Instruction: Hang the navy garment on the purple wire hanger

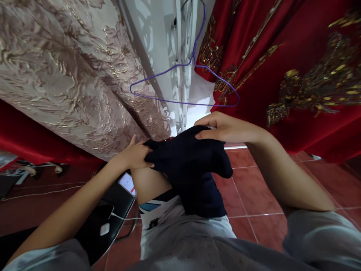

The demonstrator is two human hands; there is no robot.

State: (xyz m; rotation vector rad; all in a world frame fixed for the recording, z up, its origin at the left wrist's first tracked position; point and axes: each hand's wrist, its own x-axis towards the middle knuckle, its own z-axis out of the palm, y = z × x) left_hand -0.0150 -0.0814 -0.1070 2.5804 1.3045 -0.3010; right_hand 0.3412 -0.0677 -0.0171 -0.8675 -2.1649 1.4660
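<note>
A dark navy garment (186,158) lies draped over my lap, its exact kind hard to make out. At its left edge, my left hand (138,154) grips the cloth with the fingers partly hidden by it. My right hand (222,127) pinches the upper right part of the garment between thumb and fingers. Straight ahead, beyond both hands, hangs a bare purple wire hanger (184,102).
Cream-and-gold brocade fabric (79,82) hangs on the left, red cloth with gold sequins (304,82) on the right. White metal scrollwork (182,67) stands between them. By my left leg, a black chair (96,226) carries a lit phone (128,184). Red tiles (256,188) cover the floor.
</note>
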